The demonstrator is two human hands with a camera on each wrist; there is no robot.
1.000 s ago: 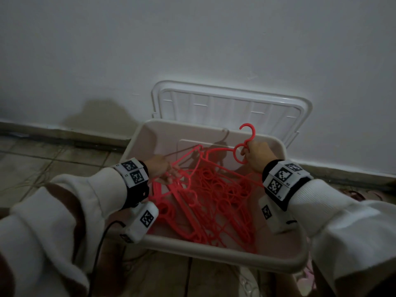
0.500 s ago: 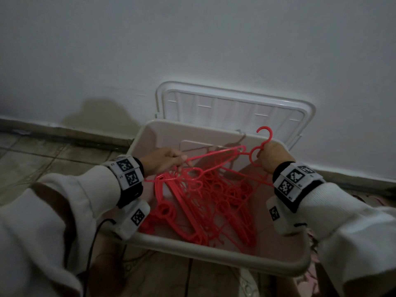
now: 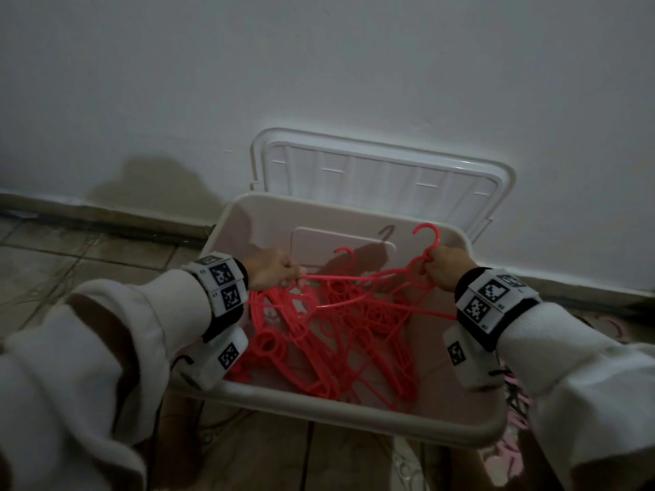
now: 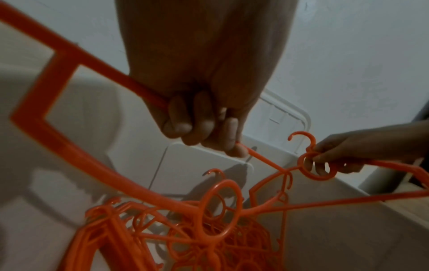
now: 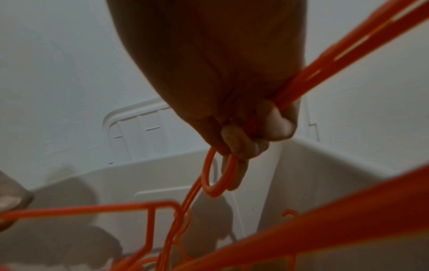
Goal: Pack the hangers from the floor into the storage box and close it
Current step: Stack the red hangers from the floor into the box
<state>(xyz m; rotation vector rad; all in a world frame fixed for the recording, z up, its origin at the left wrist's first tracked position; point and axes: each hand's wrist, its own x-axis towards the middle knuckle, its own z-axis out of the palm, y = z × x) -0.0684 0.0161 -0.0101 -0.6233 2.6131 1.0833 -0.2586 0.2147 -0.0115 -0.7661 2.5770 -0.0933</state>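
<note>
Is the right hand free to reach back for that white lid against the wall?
Probably not yet: the right hand grips a red hanger. The lid itself stands unobstructed behind the box.

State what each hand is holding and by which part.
Both hands grip red hangers over the storage box. The left hand grips a hanger arm; the right hand grips at the ring below the hook.

You see red plastic hangers tangled inside the open beige storage box; its white lid leans upright behind.
</note>
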